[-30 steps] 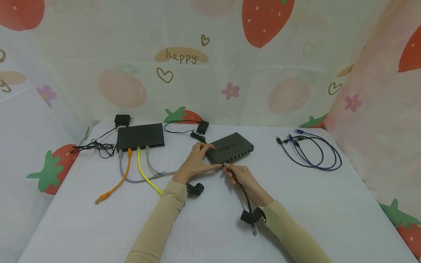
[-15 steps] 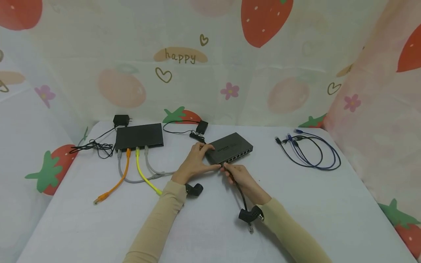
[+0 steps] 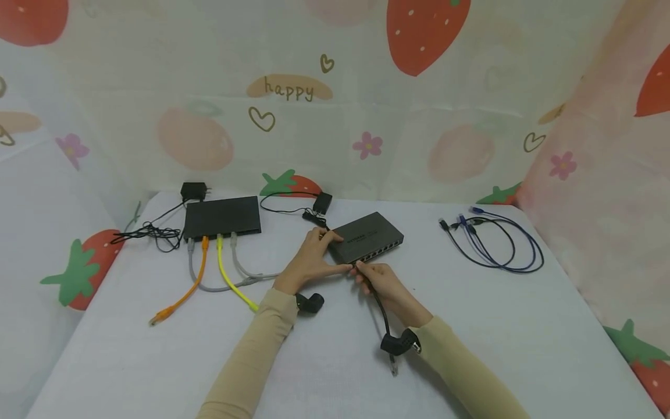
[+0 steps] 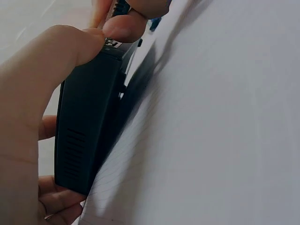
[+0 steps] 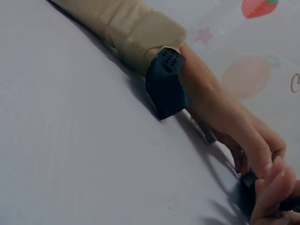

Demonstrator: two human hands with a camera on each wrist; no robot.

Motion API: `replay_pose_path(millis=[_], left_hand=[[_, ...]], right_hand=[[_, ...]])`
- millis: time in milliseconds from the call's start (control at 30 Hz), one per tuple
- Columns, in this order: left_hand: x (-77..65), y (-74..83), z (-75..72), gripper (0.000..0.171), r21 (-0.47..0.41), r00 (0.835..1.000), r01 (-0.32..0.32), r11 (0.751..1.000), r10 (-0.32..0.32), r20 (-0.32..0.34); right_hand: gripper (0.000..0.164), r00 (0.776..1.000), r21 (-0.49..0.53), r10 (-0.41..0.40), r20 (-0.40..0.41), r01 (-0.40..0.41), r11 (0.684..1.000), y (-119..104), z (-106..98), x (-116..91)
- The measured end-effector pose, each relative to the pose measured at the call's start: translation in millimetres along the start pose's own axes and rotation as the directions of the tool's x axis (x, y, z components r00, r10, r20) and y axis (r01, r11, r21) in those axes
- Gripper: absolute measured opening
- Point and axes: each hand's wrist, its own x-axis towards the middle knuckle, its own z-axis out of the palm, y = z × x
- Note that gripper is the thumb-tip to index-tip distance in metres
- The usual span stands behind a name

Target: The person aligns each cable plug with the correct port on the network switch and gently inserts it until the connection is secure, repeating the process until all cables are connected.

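Note:
A black network switch (image 3: 374, 230) lies at a slant at the middle of the table, its row of ports facing the front right. My left hand (image 3: 309, 262) grips its left end, with fingers on the far side and thumb at the front corner. At the front left port my right hand (image 3: 389, 285) pinches the plug end of a black network cable (image 3: 386, 323). The fingertips cover that plug. Below the right hand, the cable passes behind the wrist camera, and its clear free plug (image 3: 394, 368) hangs out beneath. In the left wrist view, the switch's vented side (image 4: 86, 126) shows beside the left thumb.
Another black switch (image 3: 222, 215) at the left has grey, orange (image 3: 193, 285) and yellow (image 3: 222, 262) cables in its ports. Power adapters (image 3: 193, 191) with black cords lie at the back. Coiled blue and black cables (image 3: 515, 269) lie at the right.
The right fingertips have come closer to the switch's port, and the plug between them is now hidden. The cable's free end has swung slightly left. The left hand holds its place.

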Motion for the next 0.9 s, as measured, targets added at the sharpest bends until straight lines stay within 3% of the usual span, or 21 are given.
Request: replay_pose_path(millis=[300,567,667,900], left_hand=[[-1.4,-0.9,-2.2,0.073,0.003,1.0,0.008,1.0,-0.008,0.001],[-1.8,-1.6,0.3,0.071,0.0,1.0,0.014,1.0,-0.014,0.016],[-1.4,-2.3,1.6,0.071,0.01,1.0,0.013,1.0,-0.013,0.017],[-0.9,-2.4,0.9,0.07,0.027,1.0,0.021,0.999,-0.021,0.018]], right_hand=[[0.044,0.994,-0.094,-0.014,0.11,0.024,0.995,-1.0,-5.1,0.7],[0.046,0.963,-0.178,-0.044,0.267,0.094,0.98,-0.1,-18.9,2.9],[0.043,0.957,-0.27,-0.079,0.278,0.157,0.95,-3.3,-28.3,0.1],[0.034,0.969,-0.481,-0.148,0.196,0.227,0.847,-9.4,-55.7,-4.4]])
